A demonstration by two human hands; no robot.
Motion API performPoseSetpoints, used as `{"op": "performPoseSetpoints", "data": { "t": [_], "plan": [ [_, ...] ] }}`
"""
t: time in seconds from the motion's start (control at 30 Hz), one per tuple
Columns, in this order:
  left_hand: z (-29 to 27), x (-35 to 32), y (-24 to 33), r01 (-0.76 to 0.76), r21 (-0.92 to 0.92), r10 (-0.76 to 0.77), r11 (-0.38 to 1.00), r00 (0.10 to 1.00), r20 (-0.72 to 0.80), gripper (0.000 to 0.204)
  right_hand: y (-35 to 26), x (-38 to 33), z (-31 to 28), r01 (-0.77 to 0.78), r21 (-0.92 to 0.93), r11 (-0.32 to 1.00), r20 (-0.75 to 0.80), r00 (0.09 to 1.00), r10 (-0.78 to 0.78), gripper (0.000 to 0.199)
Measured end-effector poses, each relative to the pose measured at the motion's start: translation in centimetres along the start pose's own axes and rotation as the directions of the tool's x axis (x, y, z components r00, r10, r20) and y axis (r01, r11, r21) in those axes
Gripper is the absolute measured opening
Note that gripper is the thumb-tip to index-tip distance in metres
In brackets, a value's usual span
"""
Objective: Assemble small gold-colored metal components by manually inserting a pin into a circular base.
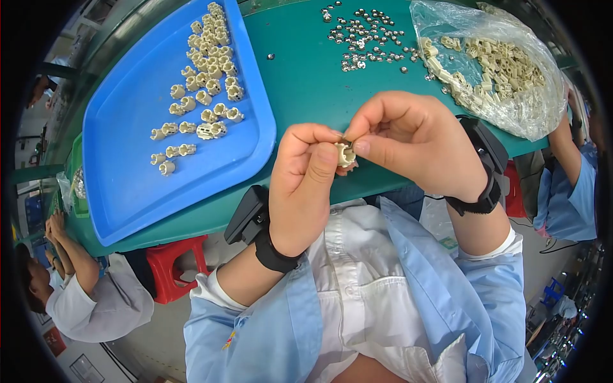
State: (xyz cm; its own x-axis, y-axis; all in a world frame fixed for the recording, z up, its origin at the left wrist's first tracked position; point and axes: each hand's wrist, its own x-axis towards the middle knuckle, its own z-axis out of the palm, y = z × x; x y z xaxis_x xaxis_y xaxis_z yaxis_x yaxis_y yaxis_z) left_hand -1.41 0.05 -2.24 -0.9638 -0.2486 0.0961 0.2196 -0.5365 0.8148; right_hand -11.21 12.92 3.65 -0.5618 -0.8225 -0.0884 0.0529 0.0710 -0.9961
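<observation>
My left hand (305, 175) grips a small cream plastic ring-shaped part (345, 155) with notched edges, held above the table's near edge. Thumb and forefinger of my right hand (415, 143) are pinched together at the part's upper rim, on a small dark metal piece (346, 142) that is mostly hidden by the fingertips. Both hands nearly touch around the part. To the left, similar cream parts (204, 64) stand and lie in a blue tray (191, 203). Beyond my hands, many small shiny metal pieces (367, 41) are scattered on the green tabletop (300, 83).
A clear plastic bag (533, 121) full of cream parts (504, 64) lies open at the back right. Red stools (167, 271) stand below the table. One co-worker (96, 300) sits at the left, another (568, 185) at the right. Each of my wrists wears a black strapped device (482, 150).
</observation>
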Motion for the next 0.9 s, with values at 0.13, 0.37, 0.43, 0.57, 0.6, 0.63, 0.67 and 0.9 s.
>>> {"op": "performPoseSetpoints", "data": {
  "t": [0.13,0.37,0.43,0.57,0.6,0.63,0.67,0.9],
  "plan": [
    [0.1,-0.2,0.1,-0.016,-0.039,0.016,0.999,1.000,0.000,0.014,-0.1,0.2,0.1,-0.037,-0.012,0.999,0.038,0.999,0.037,0.007],
    [-0.5,-0.3,-0.2,-0.062,-0.019,0.063,0.998,0.998,0.031,0.012,-0.2,-0.4,0.6,-0.060,-0.052,0.997,0.023,0.998,0.061,0.009],
    [-0.5,-0.3,-0.1,-0.072,-0.010,0.072,0.997,0.997,0.033,0.011,-0.2,-0.6,0.8,-0.058,-0.064,0.996,0.007,0.998,0.059,0.009],
    [-0.4,-0.2,-0.1,-0.087,-0.002,0.087,0.996,0.996,0.022,0.011,-0.2,-0.9,1.1,0.025,-0.220,0.975,-0.025,0.999,-0.031,0.009],
    [-0.5,-0.2,-0.1,-0.085,-0.003,0.085,0.996,0.996,0.023,0.011,-0.2,-0.9,1.1,-0.002,-0.201,0.979,-0.028,1.000,-0.004,0.010],
    [-0.5,-0.2,-0.1,-0.084,0.012,0.083,0.996,0.996,0.029,0.010,-0.1,-0.8,1.2,-0.028,-0.183,0.983,-0.031,0.999,0.023,0.010],
    [-0.6,-0.3,-0.2,-0.083,0.028,0.082,0.996,0.996,0.034,0.010,-0.1,-0.8,1.3,-0.055,-0.165,0.985,-0.031,0.998,0.050,0.010],
    [-0.9,-0.4,-0.4,-0.132,0.092,0.127,0.987,0.990,0.059,0.010,0.5,-0.7,1.7,-0.005,-0.145,0.989,-0.007,1.000,0.004,0.010]
  ]
}}
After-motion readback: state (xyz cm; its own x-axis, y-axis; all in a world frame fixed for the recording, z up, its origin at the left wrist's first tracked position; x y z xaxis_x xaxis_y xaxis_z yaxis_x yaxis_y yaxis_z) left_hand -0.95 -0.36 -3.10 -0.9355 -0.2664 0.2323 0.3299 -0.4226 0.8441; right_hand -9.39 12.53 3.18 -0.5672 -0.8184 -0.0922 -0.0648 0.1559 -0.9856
